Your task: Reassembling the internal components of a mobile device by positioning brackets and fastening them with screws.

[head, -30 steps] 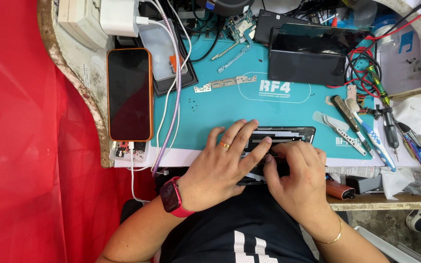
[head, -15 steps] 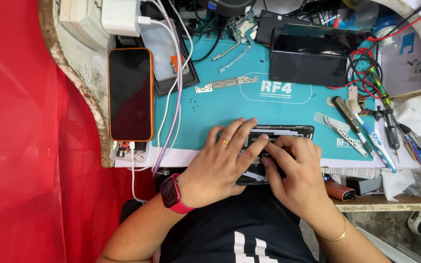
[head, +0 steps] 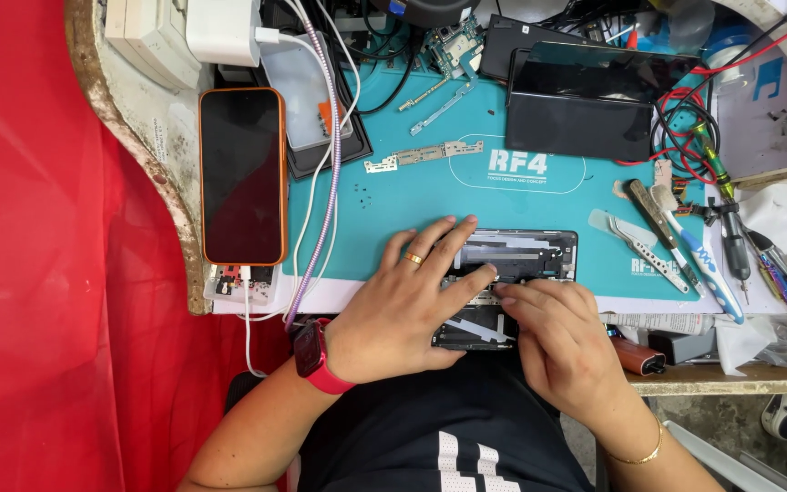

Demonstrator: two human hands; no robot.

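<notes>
I saw both hands on the opened phone (head: pixel 516 273), which lay at the near edge of the teal mat (head: pixel 393 196) on the tabletop. The left hand (head: pixel 403 305) pressed flat across it, fingers (head: pixel 434 241) spread apart. The right hand (head: pixel 562 333) had its fingers curled together, tips touching the phone's middle. An orange-cased phone (head: pixel 242 175) lay well to the left.

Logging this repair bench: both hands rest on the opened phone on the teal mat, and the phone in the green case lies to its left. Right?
Not quite: the head view shows that phone's case is orange, not green. Both hands, left and right, do rest on the opened phone on the teal mat.
</notes>
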